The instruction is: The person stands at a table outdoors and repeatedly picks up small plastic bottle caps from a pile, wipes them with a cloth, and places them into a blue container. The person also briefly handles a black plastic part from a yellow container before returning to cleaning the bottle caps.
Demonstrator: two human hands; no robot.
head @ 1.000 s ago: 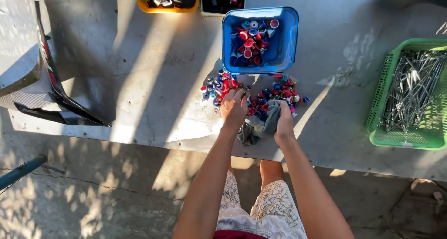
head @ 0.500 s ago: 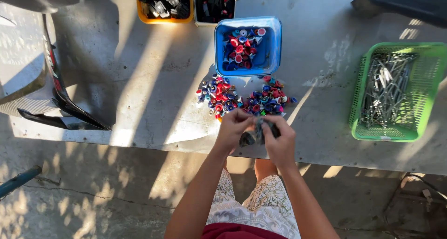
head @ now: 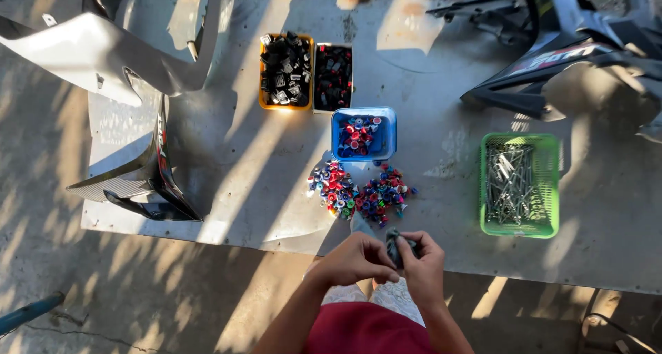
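- The left hand (head: 358,259) and the right hand (head: 422,268) meet at the near edge of the table (head: 241,161), fingers curled together around a small dark grey part (head: 394,244).
- Both hands grasp that part: the right hand's fingers wrap it from the right, and the left hand's fingertips pinch it from the left. What kind of part it is cannot be told, since the hands hide most of it.
- The dark grey part sits between the two hands, just above the table's front edge and just in front of a loose pile of small coloured caps (head: 362,192) in red, blue and green.
- The pile lies in two clumps side by side on the bare table top, near the hands but not touching them.
- Just behind the pile stands a blue tub (head: 338,130) holding more of the same coloured caps.
- Further back, an orange tray (head: 263,71) of black pieces and a white tray (head: 316,78) of dark pieces stand side by side, touching.
- To the right, well apart from the hands, a green basket (head: 552,181) holds a heap of long metal screws.
- Black and white bodywork panels (head: 152,168) lie on the table's left side, and further dark panels (head: 552,57) at its far right corner.
- Sunlight and shadow fall in stripes across the table and the ground below.
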